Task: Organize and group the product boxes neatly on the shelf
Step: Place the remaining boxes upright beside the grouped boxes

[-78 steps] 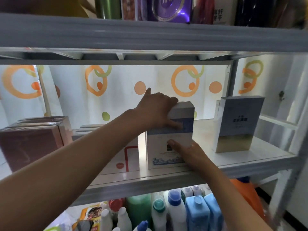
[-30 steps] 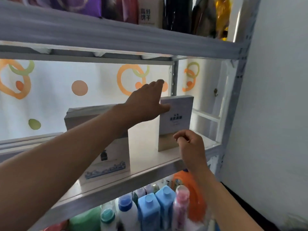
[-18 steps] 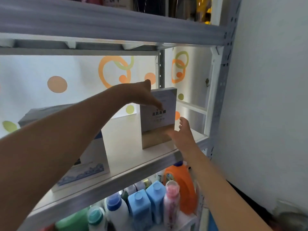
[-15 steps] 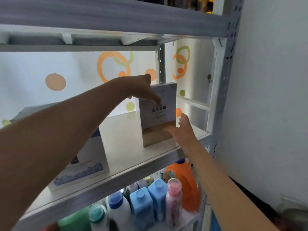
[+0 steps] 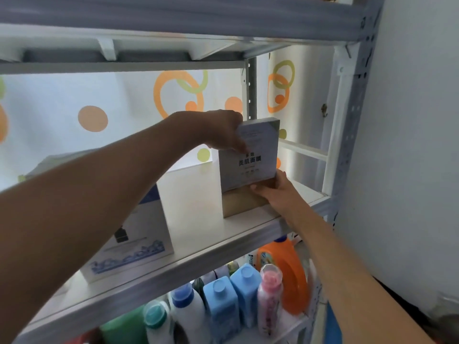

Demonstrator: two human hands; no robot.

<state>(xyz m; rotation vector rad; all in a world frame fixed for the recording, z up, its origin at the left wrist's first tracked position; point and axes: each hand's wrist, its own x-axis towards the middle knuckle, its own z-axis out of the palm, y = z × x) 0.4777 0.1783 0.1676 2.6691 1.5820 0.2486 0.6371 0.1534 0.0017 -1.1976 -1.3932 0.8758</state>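
Nearest, below the shelf (image 5: 223, 242), stood blue-capped detergent bottles (image 5: 221, 309) and an orange jug (image 5: 290, 276). On the shelf, left of the grey-and-gold box (image 5: 250, 170), stood a white-and-blue box (image 5: 139, 247). The right hand (image 5: 275, 192) held the grey-and-gold box's lower right corner, fingers curled on it; the left hand (image 5: 221, 130) gripped its top left corner. The box stood near the shelf's right end.

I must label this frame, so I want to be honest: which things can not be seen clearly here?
Head view only:
- White and blue box: its upper left part is hidden behind the left forearm.
- Grey and gold box: small print too small to read; left hand covers its top corner, right hand its lower right part.
- Bottles on the lower shelf: labels blurred, bases cut off by the bottom edge.
- Top shelf contents: cut off by the upper edge.
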